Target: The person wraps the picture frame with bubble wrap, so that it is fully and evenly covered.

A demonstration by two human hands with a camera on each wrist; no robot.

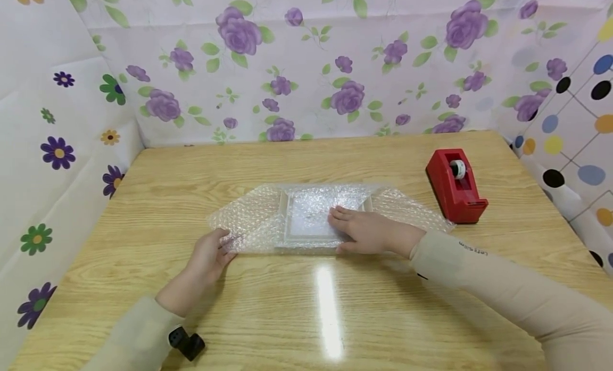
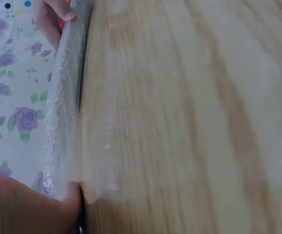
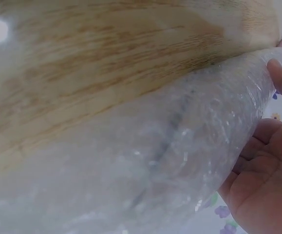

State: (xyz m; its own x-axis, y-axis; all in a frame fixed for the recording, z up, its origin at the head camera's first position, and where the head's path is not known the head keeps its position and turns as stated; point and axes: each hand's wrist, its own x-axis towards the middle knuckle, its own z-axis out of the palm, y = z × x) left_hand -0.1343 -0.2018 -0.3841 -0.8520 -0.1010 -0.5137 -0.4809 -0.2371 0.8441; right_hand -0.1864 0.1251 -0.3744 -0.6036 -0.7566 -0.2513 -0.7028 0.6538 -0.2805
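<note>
A pale rectangular frame (image 1: 313, 242), which looks like a picture frame, lies flat inside clear bubble wrap (image 1: 254, 214). The wrap's loose ends spread out to the left and right of it. At the wrap's near left corner, my left hand (image 1: 208, 256) pinches the edge, and its thumb (image 2: 73, 200) shows against that edge in the left wrist view. My right hand (image 1: 366, 231) rests on top of the wrapped frame near its right side, fingers extended and thumb at the near edge. In the right wrist view the bubble wrap (image 3: 204, 141) runs beside the right palm (image 3: 272, 180).
A red tape dispenser (image 1: 457, 192) with a small roll of tape stands at the right, close to the wrap's right end. Everything sits on a wood-grain table (image 1: 268, 318). Flower-printed sheeting (image 1: 311, 62) rises behind the table's back edge.
</note>
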